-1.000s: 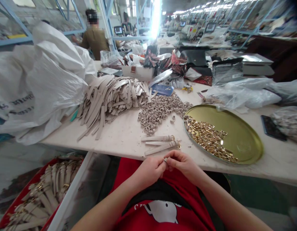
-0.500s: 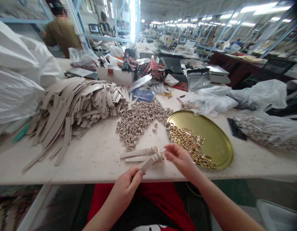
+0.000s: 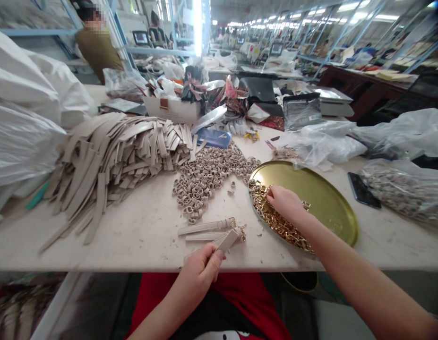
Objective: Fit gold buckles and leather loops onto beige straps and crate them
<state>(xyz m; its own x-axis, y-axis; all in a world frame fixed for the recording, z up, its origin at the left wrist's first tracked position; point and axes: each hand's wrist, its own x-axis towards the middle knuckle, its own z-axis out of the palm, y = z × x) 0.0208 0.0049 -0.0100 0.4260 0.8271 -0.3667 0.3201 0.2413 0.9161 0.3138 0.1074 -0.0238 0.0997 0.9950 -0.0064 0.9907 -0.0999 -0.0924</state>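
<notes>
Gold-coloured metal buckles (image 3: 280,224) are heaped along the near side of a round brass tray (image 3: 328,189), and the right hand (image 3: 284,200) is pressed down onto them with its fingers curled; whether a buckle is gripped cannot be told. A beige leather watch strap (image 3: 227,240) is clasped in the left hand (image 3: 201,271) at the front edge of the white worktop (image 3: 133,248). Beige strap loops (image 3: 208,177) are spread beside the tray, near a stack of flat beige strap blanks (image 3: 115,151).
</notes>
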